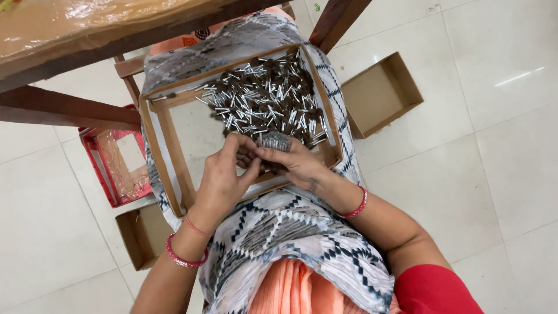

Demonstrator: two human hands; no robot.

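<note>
Nearest the lens: red sleeve (pixel 433 291) at lower right, patterned cloth (pixel 290 232) over the lap, orange fabric beneath. Far left, on the white tiled floor (pixel 494 174): red tray (pixel 96 160) with clear plastic inside, partly under a wooden tabletop (pixel 87 29) wrapped in plastic film. Just below it, small open cardboard box (pixel 139 235), half hidden by the left forearm with pink bangle (pixel 183 259). Resting on the lap: wide shallow cardboard tray (pixel 174 134), bare on its left half, heaped on its right half with small dark pieces with silver pins (pixel 267 99). Left hand (pixel 224 177) at the tray's near edge, fingers curled inward, thumb toward the right hand. Right hand (pixel 293 163) touching it, fingers closed around a tight bundle of pins (pixel 274 141), silver tips up, just at the near edge of the heap. Whether the left hand also pinches the bundle: cannot tell. Farther right, well apart on the floor: second open cardboard box (pixel 381 96), beside a wooden leg (pixel 337 20).
</note>
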